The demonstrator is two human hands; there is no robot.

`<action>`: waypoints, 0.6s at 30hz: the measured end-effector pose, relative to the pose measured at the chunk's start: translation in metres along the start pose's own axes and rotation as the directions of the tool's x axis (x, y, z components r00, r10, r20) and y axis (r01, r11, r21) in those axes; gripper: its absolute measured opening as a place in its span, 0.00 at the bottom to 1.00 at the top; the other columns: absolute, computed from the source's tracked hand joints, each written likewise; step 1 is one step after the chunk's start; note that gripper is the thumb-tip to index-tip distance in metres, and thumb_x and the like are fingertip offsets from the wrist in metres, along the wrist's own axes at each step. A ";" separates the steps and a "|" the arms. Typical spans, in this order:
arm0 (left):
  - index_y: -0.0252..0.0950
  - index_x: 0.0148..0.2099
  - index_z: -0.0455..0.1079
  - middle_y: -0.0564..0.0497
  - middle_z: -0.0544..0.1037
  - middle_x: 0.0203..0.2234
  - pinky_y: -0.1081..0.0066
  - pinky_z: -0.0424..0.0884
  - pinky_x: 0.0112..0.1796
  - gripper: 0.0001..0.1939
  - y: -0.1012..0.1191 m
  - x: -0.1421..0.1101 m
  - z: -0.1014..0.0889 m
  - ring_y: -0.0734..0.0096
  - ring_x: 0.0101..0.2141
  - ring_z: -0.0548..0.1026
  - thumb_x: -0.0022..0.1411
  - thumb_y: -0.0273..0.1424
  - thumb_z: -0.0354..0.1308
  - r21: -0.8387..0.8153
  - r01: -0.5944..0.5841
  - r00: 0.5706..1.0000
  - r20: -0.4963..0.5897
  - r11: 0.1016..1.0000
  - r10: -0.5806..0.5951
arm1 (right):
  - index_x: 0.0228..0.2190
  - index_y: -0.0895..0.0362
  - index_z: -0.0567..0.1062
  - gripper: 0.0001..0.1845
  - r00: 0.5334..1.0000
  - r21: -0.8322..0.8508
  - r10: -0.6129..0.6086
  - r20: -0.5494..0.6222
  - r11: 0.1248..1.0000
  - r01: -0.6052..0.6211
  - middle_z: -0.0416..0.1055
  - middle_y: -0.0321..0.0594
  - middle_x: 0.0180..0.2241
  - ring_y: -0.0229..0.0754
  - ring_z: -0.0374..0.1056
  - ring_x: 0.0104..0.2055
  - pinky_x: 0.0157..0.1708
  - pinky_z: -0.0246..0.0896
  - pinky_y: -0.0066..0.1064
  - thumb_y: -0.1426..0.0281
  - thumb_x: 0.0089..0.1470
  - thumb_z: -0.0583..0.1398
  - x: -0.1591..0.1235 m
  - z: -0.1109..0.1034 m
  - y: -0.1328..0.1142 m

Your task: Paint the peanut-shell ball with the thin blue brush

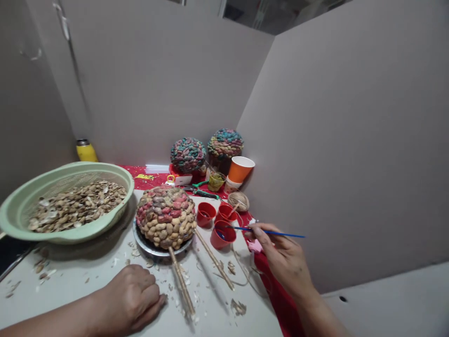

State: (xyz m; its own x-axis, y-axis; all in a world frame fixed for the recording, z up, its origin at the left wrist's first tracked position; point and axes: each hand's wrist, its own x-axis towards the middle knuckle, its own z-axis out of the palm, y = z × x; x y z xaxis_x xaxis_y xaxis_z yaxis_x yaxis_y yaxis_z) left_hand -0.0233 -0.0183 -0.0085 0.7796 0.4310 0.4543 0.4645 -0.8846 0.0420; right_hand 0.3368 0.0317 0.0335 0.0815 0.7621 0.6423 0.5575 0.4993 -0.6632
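Note:
My right hand pinches a thin paintbrush with a blue handle. Its tip reaches into the nearest red cup, which holds dark liquid. Two more red cups, one at the left and one behind, stand close by. My left hand rests on the white board, fingers curled in a loose fist, with nothing visible in it. Beyond it, a dome covered in peanuts sits in a metal bowl. Its upper peanuts are painted red and grey-brown, the lower ones plain. A stick leans out from the dome.
At left is a green basin of peanut shells. Two painted domes stand against the back wall. Nearby are pliers, twine, an orange paper cup and a yellow bottle. Another stick and shell bits lie around.

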 end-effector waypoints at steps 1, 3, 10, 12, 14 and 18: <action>0.42 0.29 0.66 0.54 0.75 0.17 0.63 0.62 0.23 0.16 0.000 0.000 0.000 0.68 0.18 0.71 0.71 0.25 0.51 0.003 0.005 1.000 0.010 1.000 -0.005 | 0.36 0.54 0.84 0.15 0.999 -0.012 -0.034 0.026 0.999 0.035 0.83 0.38 0.27 0.42 0.80 0.29 0.31 0.74 0.28 0.57 0.64 0.64 0.001 0.001 0.001; 0.42 0.29 0.66 0.54 0.76 0.18 0.62 0.62 0.23 0.16 0.000 -0.001 0.002 0.68 0.18 0.71 0.71 0.25 0.52 0.002 0.011 1.000 0.017 1.000 -0.011 | 0.41 0.54 0.83 0.11 0.986 -0.032 -0.147 0.078 0.988 0.150 0.84 0.39 0.30 0.42 0.81 0.30 0.32 0.76 0.29 0.63 0.67 0.61 0.002 0.004 0.003; 0.41 0.31 0.64 0.55 0.72 0.19 0.63 0.59 0.25 0.15 -0.005 -0.008 0.014 0.68 0.20 0.69 0.71 0.21 0.52 -0.048 -0.019 0.996 -0.091 0.999 0.015 | 0.52 0.50 0.77 0.14 0.935 -0.121 -0.328 0.136 0.931 0.345 0.84 0.44 0.47 0.46 0.81 0.48 0.50 0.77 0.38 0.68 0.67 0.61 -0.014 0.007 0.013; 0.41 0.31 0.64 0.56 0.71 0.19 0.64 0.58 0.25 0.15 -0.006 -0.008 0.014 0.69 0.20 0.68 0.71 0.20 0.53 -0.078 -0.032 0.993 -0.117 0.996 0.023 | 0.59 0.51 0.72 0.22 0.945 -0.190 -0.283 0.165 0.931 0.312 0.81 0.48 0.52 0.50 0.80 0.53 0.53 0.76 0.42 0.64 0.66 0.63 -0.019 0.010 0.017; 0.41 0.31 0.64 0.56 0.71 0.19 0.64 0.58 0.25 0.16 -0.006 -0.007 0.013 0.69 0.20 0.67 0.71 0.19 0.53 -0.100 -0.047 0.991 -0.132 0.994 0.034 | 0.62 0.53 0.67 0.28 0.954 -0.256 -0.218 0.205 0.929 0.268 0.79 0.51 0.55 0.53 0.78 0.56 0.54 0.76 0.45 0.60 0.64 0.65 -0.022 0.015 0.021; 0.40 0.30 0.65 0.56 0.71 0.19 0.64 0.58 0.25 0.16 -0.006 -0.005 0.007 0.69 0.20 0.66 0.71 0.18 0.52 -0.105 -0.064 0.984 -0.171 0.992 0.045 | 0.65 0.53 0.61 0.38 0.951 -0.346 -0.096 0.294 0.917 0.200 0.75 0.54 0.59 0.57 0.76 0.59 0.57 0.74 0.50 0.57 0.61 0.67 -0.021 0.026 0.024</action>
State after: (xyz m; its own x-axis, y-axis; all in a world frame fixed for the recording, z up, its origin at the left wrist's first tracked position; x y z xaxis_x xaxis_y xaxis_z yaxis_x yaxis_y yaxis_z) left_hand -0.0268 -0.0137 -0.0172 0.7162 0.3539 0.6015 0.3675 -0.9240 0.1060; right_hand 0.3268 0.0380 -0.0056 -0.2194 0.7979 0.5614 0.8131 0.4676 -0.3468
